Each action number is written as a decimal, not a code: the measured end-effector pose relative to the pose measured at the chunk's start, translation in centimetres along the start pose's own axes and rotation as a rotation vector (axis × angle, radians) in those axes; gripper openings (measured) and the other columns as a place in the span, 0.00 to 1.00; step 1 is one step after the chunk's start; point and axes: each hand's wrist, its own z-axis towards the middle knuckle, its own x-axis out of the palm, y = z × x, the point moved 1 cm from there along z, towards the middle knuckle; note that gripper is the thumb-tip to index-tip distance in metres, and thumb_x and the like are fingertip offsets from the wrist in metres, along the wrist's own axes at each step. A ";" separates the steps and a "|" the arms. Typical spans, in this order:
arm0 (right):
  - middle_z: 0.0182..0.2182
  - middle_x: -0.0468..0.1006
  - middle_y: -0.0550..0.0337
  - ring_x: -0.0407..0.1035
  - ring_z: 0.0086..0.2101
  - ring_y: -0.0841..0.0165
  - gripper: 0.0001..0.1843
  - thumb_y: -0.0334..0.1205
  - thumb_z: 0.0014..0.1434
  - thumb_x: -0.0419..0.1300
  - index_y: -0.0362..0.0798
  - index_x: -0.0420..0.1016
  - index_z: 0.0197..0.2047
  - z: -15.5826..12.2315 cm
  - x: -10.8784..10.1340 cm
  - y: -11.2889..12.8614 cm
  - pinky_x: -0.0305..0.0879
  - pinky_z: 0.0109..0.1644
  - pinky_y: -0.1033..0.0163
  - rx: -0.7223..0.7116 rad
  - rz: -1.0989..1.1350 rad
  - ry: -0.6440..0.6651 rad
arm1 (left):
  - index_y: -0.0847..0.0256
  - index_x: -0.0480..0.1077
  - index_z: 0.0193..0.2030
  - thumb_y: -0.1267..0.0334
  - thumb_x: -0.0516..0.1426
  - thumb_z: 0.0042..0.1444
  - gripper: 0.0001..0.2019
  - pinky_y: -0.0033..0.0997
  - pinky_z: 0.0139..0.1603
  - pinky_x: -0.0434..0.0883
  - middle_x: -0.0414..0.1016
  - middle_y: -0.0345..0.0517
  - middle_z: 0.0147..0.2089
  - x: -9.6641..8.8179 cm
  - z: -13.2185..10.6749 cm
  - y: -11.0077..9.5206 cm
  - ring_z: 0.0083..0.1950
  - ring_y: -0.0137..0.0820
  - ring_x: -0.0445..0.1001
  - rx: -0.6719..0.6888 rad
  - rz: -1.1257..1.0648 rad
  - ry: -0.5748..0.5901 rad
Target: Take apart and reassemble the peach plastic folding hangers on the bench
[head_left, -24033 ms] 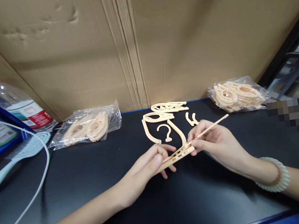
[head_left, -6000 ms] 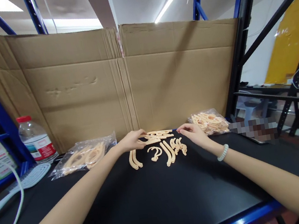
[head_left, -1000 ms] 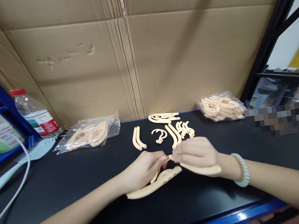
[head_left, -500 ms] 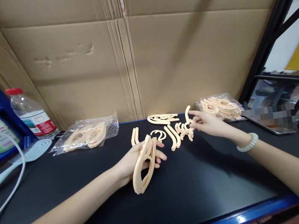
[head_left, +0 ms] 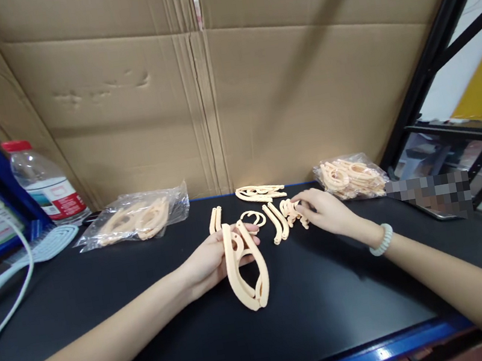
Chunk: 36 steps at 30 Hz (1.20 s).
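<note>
My left hand point(head_left: 206, 264) is closed around a beige plastic folding hanger point(head_left: 234, 273), held folded and tilted above the table, its rounded end towards me. At the pile of small curved beige pieces point(head_left: 289, 210), my right hand point(head_left: 326, 211) has its fingers bent down and touching the pile. Whatever lies between those fingertips is hidden. Just left of the pile are two curved beige bars point(head_left: 276, 223), and beyond my left fingers some hook-shaped pieces point(head_left: 256, 217). A pair of straighter bars point(head_left: 215, 220) lies behind my left hand.
Further beige hanger parts point(head_left: 261, 192) lie at the back by the cardboard wall point(head_left: 131, 124). Clear bags of hanger parts rest at left point(head_left: 137, 218) and right point(head_left: 350, 175). A bottle point(head_left: 47, 187), a hairbrush point(head_left: 45, 248) and a white cable point(head_left: 24, 288) are on the left.
My right hand has lowered onto the small pieces; the curved piece upright at its fingertips no longer shows. My left hand has turned the hanger so its broad face is towards me.
</note>
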 end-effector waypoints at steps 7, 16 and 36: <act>0.50 0.72 0.48 0.66 0.51 0.60 0.12 0.36 0.65 0.52 0.46 0.70 0.50 -0.2 1.0 0.6 0.65 0.56 0.52 -0.239 0.131 0.126 | 0.64 0.76 0.41 0.75 0.54 0.57 0.10 0.32 0.47 0.73 0.78 0.47 0.37 0.0 0.0 -0.1 0.39 0.30 0.76 -0.009 -0.024 -0.029; 0.52 0.70 0.47 0.65 0.53 0.59 0.14 0.36 0.64 0.52 0.47 0.69 0.53 -0.3 -0.1 1.3 0.64 0.57 0.48 -0.238 0.149 0.004 | 0.65 0.75 0.42 0.76 0.52 0.60 0.11 0.30 0.45 0.74 0.79 0.50 0.39 0.2 0.0 -0.1 0.40 0.30 0.77 -0.012 -0.084 -0.063; 0.37 0.79 0.59 0.68 0.46 0.65 0.13 0.28 0.65 0.51 0.45 0.76 0.36 -3.0 0.6 9.4 0.60 0.58 0.52 -0.863 -0.210 -0.214 | 0.63 0.72 0.39 0.51 0.56 0.59 0.15 0.34 0.47 0.70 0.77 0.46 0.38 1.3 -0.6 1.7 0.41 0.36 0.73 0.324 0.490 0.029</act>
